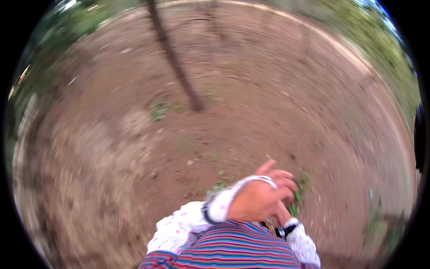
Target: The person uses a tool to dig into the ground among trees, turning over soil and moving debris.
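My left hand (260, 198) reaches across the front of my body, its fingers spread and blurred, with a pale band looped over it. Behind and below it, my right hand (283, 215) is mostly hidden, so its grip cannot be made out. A dark strap with a shiny part (285, 231) circles the right wrist. White sleeves with pink spots (181, 225) cover both forearms; a dark band circles the left cuff. Some green leaves (295, 206) show just beyond the hands; whether they are held or growing cannot be told.
A thin tree trunk (179, 72) rises from bare brown soil (235, 127) ahead. Low green weeds (158, 110) grow by its base. A pale curved edge (349, 55) borders the ground, with greenery beyond. A dark object (419, 138) stands at the far right rim.
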Tool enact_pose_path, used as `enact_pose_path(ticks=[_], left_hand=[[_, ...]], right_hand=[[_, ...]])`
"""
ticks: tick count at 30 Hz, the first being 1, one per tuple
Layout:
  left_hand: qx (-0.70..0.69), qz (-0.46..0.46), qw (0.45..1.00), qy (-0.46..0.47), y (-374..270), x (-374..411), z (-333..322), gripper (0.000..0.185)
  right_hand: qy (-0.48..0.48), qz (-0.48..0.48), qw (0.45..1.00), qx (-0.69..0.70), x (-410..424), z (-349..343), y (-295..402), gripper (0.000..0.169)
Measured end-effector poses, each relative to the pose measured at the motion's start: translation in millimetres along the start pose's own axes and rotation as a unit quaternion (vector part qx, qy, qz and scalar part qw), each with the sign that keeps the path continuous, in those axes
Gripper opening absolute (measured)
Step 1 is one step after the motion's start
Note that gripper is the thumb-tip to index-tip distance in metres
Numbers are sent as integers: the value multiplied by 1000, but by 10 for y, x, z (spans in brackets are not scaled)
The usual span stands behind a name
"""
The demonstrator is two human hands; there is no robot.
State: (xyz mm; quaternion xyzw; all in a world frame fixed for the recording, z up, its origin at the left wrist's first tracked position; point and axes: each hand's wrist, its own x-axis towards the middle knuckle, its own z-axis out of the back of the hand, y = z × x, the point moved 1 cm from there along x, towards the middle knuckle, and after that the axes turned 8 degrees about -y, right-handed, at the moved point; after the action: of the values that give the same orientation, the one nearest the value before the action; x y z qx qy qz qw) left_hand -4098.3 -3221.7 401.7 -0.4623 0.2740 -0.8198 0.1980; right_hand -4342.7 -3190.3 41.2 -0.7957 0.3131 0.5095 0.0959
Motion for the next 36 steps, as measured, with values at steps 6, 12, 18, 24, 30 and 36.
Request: enact_pose_path(ticks=[6, 12, 18, 24, 30, 36], left_hand=[[-53, -26, 997, 48, -49, 607, -427, 24], [-230, 47, 958, 166, 280, 1200, -1307, 16], [-308, -32, 943, 118, 104, 1385, -2235, 18], [-440, -81, 876, 182, -338, 1409, -2612, 23], [-440, -82, 878, 172, -582, 1470, -2917, 26], [-437, -121, 850, 268, -879, 1620, -3085, 17]], right_hand=[[-73, 31, 995, 62, -461, 553, 269, 17], [-83, 130, 982, 107, -852, 766, 258, 33], [-47, 169, 983, 61, -1044, 1441, 272, 39], [-93, 147, 978, 114, -1175, 1756, 277, 23], [-59, 140, 977, 148, -1197, 2042, 347, 20], [-57, 143, 975, 163, -1329, 2254, 327, 18]])
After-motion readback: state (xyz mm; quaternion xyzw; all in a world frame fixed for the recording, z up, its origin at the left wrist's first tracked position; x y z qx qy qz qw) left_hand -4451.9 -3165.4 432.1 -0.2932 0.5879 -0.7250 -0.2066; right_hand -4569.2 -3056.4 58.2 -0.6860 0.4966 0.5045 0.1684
